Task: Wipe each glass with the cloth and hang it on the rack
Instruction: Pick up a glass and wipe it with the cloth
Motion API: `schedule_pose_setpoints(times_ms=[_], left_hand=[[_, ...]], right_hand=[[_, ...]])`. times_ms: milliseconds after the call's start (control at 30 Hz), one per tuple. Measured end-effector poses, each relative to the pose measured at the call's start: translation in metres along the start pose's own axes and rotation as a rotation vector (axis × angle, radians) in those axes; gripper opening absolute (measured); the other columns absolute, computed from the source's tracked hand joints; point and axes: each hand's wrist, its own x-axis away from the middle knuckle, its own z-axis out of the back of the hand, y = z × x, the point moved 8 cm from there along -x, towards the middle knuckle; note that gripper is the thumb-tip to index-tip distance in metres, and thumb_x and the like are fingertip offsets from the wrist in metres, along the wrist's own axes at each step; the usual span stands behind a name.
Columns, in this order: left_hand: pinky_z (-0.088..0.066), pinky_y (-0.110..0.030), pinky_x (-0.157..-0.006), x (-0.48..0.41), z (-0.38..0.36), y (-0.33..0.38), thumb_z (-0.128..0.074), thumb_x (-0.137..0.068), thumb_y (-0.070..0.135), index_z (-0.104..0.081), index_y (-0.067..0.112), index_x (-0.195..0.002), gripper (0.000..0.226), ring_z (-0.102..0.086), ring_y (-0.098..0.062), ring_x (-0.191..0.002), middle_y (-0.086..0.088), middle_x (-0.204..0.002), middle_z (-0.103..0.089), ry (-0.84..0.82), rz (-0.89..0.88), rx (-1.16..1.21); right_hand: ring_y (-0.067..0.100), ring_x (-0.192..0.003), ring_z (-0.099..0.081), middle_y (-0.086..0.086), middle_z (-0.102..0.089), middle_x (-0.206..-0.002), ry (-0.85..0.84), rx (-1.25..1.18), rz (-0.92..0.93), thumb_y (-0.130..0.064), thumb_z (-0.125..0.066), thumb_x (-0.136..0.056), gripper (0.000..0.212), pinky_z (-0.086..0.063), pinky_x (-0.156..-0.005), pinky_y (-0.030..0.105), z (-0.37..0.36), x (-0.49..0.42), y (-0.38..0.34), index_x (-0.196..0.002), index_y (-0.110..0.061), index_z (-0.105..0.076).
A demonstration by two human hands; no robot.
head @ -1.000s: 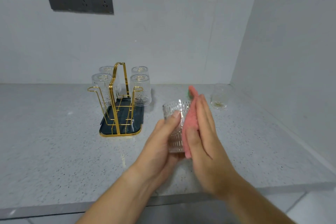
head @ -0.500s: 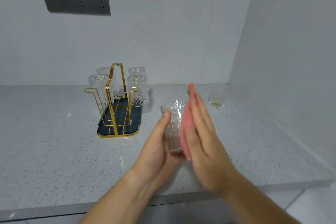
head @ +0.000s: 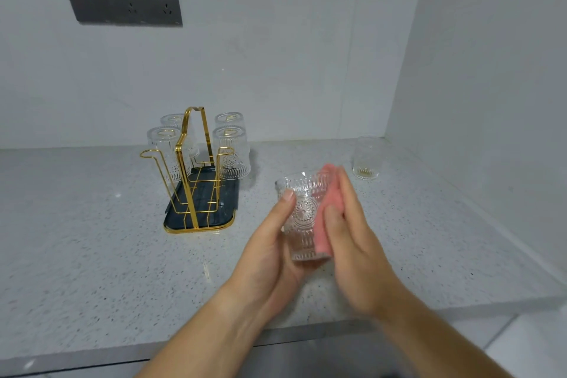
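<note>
My left hand (head: 270, 242) grips an embossed clear glass (head: 302, 218), held upright above the counter, thumb on its front. My right hand (head: 352, 242), fingers straight, presses a pink cloth (head: 325, 221) flat against the glass's right side; the hand is blurred. To the left stands a gold wire rack (head: 191, 175) on a dark tray (head: 199, 212), with several glasses (head: 231, 152) hanging upside down on its back pegs. The front pegs on both sides are bare. Another clear glass (head: 366, 158) stands upright on the counter near the right wall.
The speckled grey counter (head: 92, 239) runs to a front edge just below my wrists. White walls close the back and the right side. A dark socket panel (head: 122, 1) is set in the back wall.
My right hand has slid the pink cloth down along the glass's side, so less cloth sticks out above the fingertips. The left hand keeps its hold on the glass.
</note>
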Motion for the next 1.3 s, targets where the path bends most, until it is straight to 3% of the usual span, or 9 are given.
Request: schedule_pose_setpoints(times_ms=[100,200,367,567,800,933,1100,1200,1300], left_hand=[[-0.054,-0.044,-0.093,0.003,-0.007,0.003,-0.041,-0.104,0.046,-0.072,0.016,-0.131,0.051,-0.072,-0.024,-0.11,-0.01,-0.128,-0.074,0.031,-0.023,-0.02],[-0.055,-0.049,-0.099,0.003,-0.005,0.012,-0.057,-0.099,0.054,-0.07,0.014,-0.132,0.053,-0.072,-0.025,-0.117,-0.011,-0.132,-0.072,0.061,-0.076,-0.086],[-0.057,-0.046,-0.099,-0.002,0.012,0.014,-0.074,-0.086,0.06,-0.048,0.006,-0.148,0.085,-0.068,-0.027,-0.125,-0.014,-0.139,-0.067,0.118,-0.095,-0.159],[-0.048,-0.043,-0.108,0.01,-0.014,-0.002,-0.031,-0.108,0.046,-0.068,0.015,-0.135,0.055,-0.067,-0.022,-0.127,-0.009,-0.134,-0.071,0.026,-0.063,-0.09],[-0.047,-0.046,-0.113,-0.004,-0.003,-0.002,-0.075,-0.088,0.056,-0.052,0.008,-0.149,0.081,-0.063,-0.024,-0.132,-0.01,-0.131,-0.072,0.032,-0.031,-0.065],[-0.059,-0.045,-0.097,-0.004,0.002,0.0,-0.062,-0.097,0.047,-0.063,0.001,-0.137,0.061,-0.069,-0.028,-0.12,-0.021,-0.136,-0.067,0.006,-0.026,-0.052],[-0.059,-0.059,-0.089,0.0,0.019,-0.004,-0.095,-0.063,0.046,-0.064,0.007,-0.132,0.085,-0.069,-0.035,-0.105,-0.022,-0.124,-0.069,-0.008,-0.014,-0.076],[-0.062,-0.054,-0.084,0.004,0.019,-0.005,-0.1,-0.056,0.044,-0.071,0.008,-0.125,0.082,-0.072,-0.025,-0.092,-0.014,-0.111,-0.073,-0.067,0.003,-0.102],[-0.062,-0.045,-0.076,0.007,0.015,-0.001,-0.097,-0.06,0.046,-0.072,0.01,-0.124,0.077,-0.071,-0.022,-0.088,-0.012,-0.108,-0.073,-0.112,-0.017,-0.146]], right_hand=[[-0.035,-0.116,-0.043,-0.033,-0.042,-0.146,0.014,-0.149,-0.102,-0.056,-0.032,-0.091,0.07,-0.04,-0.099,0.0,0.009,-0.01,0.003,-0.158,-0.047,-0.012],[-0.024,-0.144,-0.015,-0.038,-0.013,-0.162,-0.065,-0.011,-0.007,-0.055,-0.027,-0.099,0.063,-0.018,-0.126,0.018,-0.005,0.006,0.001,-0.155,-0.051,0.001],[-0.003,-0.157,0.005,-0.025,0.011,-0.17,-0.016,0.209,0.197,-0.026,-0.034,-0.107,0.066,-0.003,-0.124,0.013,-0.019,0.033,0.006,-0.161,-0.03,0.005],[-0.014,-0.149,-0.021,-0.029,-0.018,-0.165,0.079,-0.084,-0.012,-0.063,-0.028,-0.097,0.066,-0.018,-0.128,0.025,0.012,-0.002,0.003,-0.157,-0.048,-0.007],[-0.01,-0.153,-0.014,-0.031,-0.015,-0.167,0.113,0.048,0.156,-0.034,-0.032,-0.109,0.053,-0.016,-0.126,0.021,-0.006,0.022,0.007,-0.159,-0.042,-0.015],[-0.008,-0.144,-0.039,-0.032,-0.045,-0.153,0.233,0.009,0.167,-0.028,-0.039,-0.11,0.041,-0.032,-0.116,0.012,0.007,0.031,0.004,-0.15,-0.036,-0.043],[0.018,-0.087,-0.077,-0.001,-0.079,-0.102,0.294,-0.249,-0.099,-0.034,-0.038,-0.109,0.034,-0.061,-0.066,0.026,0.055,-0.001,-0.004,-0.122,-0.028,-0.068],[0.021,-0.107,-0.072,0.0,-0.071,-0.126,0.243,-0.061,0.116,-0.024,-0.044,-0.11,0.028,-0.059,-0.086,0.035,0.073,-0.024,-0.031,-0.111,-0.03,-0.071],[0.003,-0.121,-0.064,-0.008,-0.071,-0.126,-0.088,0.126,0.195,-0.027,-0.043,-0.107,0.032,-0.052,-0.102,0.029,0.049,-0.029,-0.04,-0.113,-0.019,-0.073]])
